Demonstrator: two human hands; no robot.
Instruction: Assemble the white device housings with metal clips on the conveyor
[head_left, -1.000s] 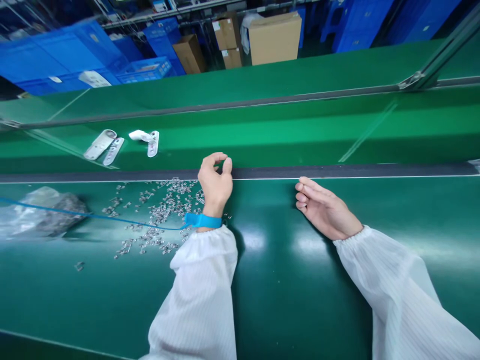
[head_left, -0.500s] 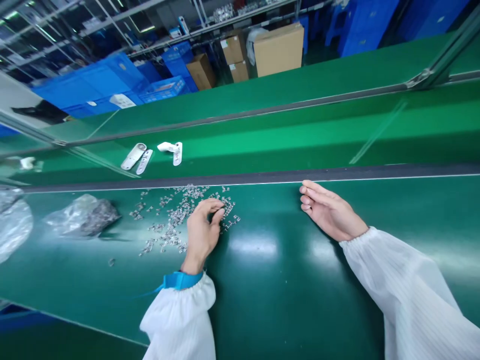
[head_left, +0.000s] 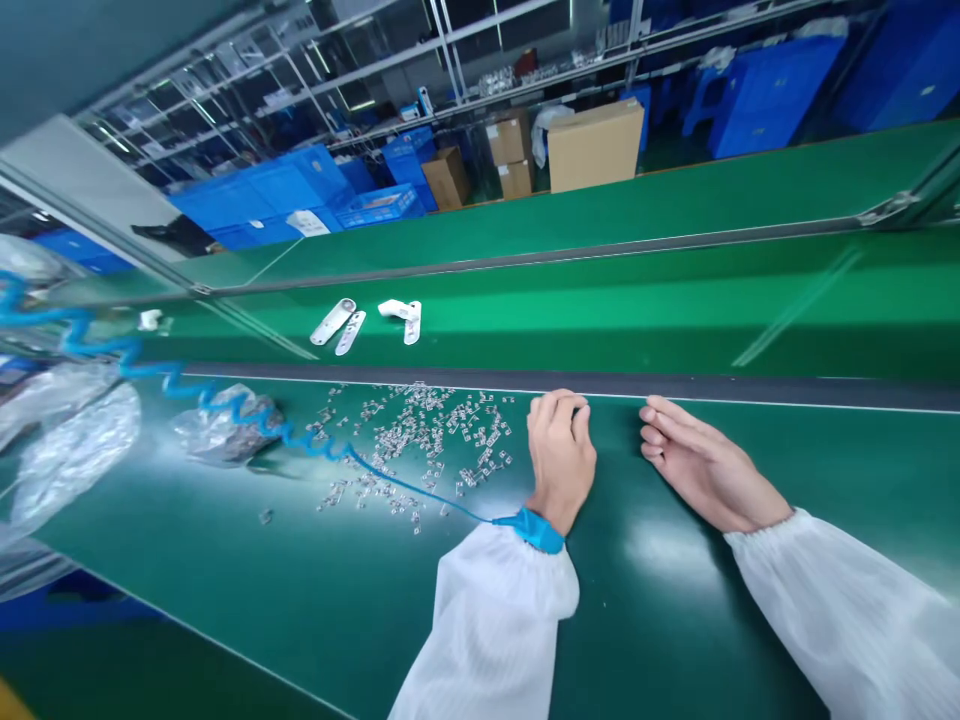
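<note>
Many small metal pieces point(head_left: 409, 430) lie scattered on the green table point(head_left: 420, 610). Just right of them is my left hand point(head_left: 561, 450), back upward, with fingers bent and fingertips near the table's dark edge strip. What its fingers hold, if anything, is hidden. A blue wristband point(head_left: 536, 530) with a coiled blue cord is on the left wrist. Farther right, my right hand point(head_left: 697, 460) is turned palm inward, its fingers curled together; anything between the fingertips is too small to make out. The two hands are apart.
A clear bag of dark small parts point(head_left: 232, 430) lies left of the pieces, with larger clear plastic bags point(head_left: 75, 450) beyond it. White plastic parts point(head_left: 334, 322) rest on the green surface behind the dark strip. Blue crates point(head_left: 262, 190) and a cardboard box point(head_left: 596, 145) stand in the background.
My left hand has moved right, off the scattered pieces and closer to my right hand. The view has shifted, and the coiled blue cord now shows. My right hand keeps its curled pose.
</note>
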